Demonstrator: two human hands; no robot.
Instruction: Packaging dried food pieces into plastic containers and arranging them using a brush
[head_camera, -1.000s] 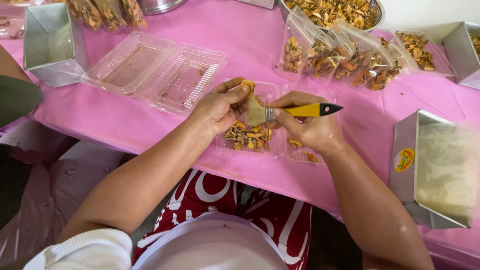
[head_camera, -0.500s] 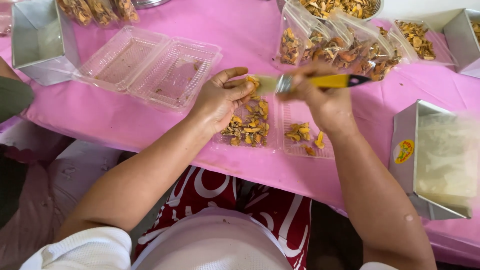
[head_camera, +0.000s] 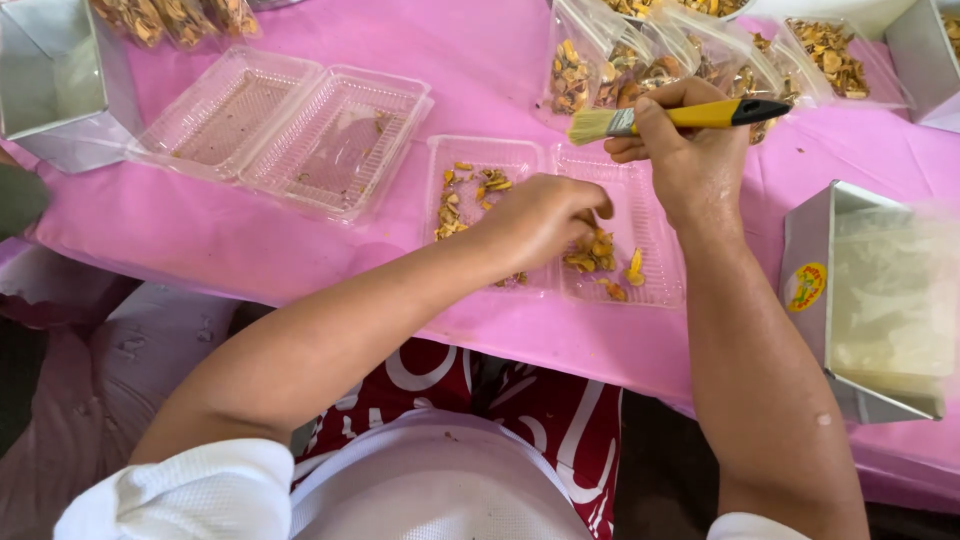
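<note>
Right hand gripping yellow-handled brush, left hand seemingly pinching golden dried pieces

A small food-packing table, more a home or market workplace than a factory.

A pink plastic cloth covers the table, and along its far edge stand rows of filled clear bags of dried yellow-brown pieces. Empty hinged clear trays lie open toward the far left corner, and another tray, part filled with the same pieces, sits near the front edge. Square metal tins stand at the left and right edges, one at the right lined with clear film. The packing is done by hand, with a yellow-handled brush as the only tool.
</note>
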